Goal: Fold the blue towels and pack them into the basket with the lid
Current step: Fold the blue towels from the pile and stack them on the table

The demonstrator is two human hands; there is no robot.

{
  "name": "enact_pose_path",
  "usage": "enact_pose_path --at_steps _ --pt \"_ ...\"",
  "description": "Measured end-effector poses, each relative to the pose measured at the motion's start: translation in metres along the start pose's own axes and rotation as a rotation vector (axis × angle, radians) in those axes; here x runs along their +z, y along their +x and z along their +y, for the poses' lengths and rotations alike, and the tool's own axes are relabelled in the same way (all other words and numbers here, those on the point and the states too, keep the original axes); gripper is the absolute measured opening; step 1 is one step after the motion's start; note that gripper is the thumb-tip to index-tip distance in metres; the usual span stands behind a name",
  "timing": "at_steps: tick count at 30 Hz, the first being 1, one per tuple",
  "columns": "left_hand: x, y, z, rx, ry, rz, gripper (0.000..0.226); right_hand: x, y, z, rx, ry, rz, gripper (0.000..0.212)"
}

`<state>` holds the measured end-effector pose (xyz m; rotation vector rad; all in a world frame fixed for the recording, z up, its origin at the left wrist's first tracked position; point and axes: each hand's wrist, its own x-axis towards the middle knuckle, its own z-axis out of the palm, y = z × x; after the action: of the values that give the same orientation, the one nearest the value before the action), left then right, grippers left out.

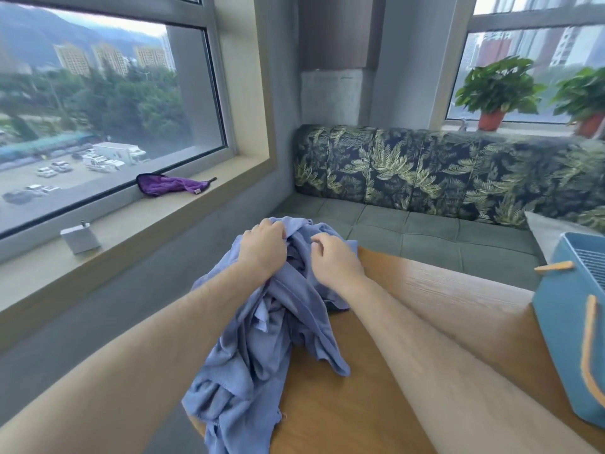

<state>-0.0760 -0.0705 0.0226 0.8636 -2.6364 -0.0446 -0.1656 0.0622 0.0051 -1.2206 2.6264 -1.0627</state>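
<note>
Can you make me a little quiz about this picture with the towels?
1. True or false: the blue towels are folded inside the basket.
2. What colour is the cloth on the windowsill? A purple, B red, C yellow.
3. Fill in: the left hand grips the blue ____.
Key: 1 false, they lie crumpled on the table; 2 A; 3 towels.

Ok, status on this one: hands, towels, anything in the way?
Left hand grips blue towels; right hand curled at them, grip unclear. Towels bunched, unfolded, on table. Basket at right, nothing between.
</note>
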Motion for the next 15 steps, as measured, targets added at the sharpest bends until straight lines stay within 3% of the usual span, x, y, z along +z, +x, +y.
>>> enact_pose_path --at_steps 5,11,15 --pt "-0.003 -0.035 0.026 0.077 -0.162 0.114 0.013 -0.023 -0.007 0.003 0.123 0.245 -0.121 0.048" --pt "0.0 -0.052 0.012 0.027 -0.209 0.084 0.015 0.0 -0.029 0.002 0.189 0.346 -0.173 0.039" --pt "-0.01 -0.045 0.004 0.057 -0.348 0.005 0.014 0.01 -0.01 -0.018 0.316 0.488 -0.133 0.046"
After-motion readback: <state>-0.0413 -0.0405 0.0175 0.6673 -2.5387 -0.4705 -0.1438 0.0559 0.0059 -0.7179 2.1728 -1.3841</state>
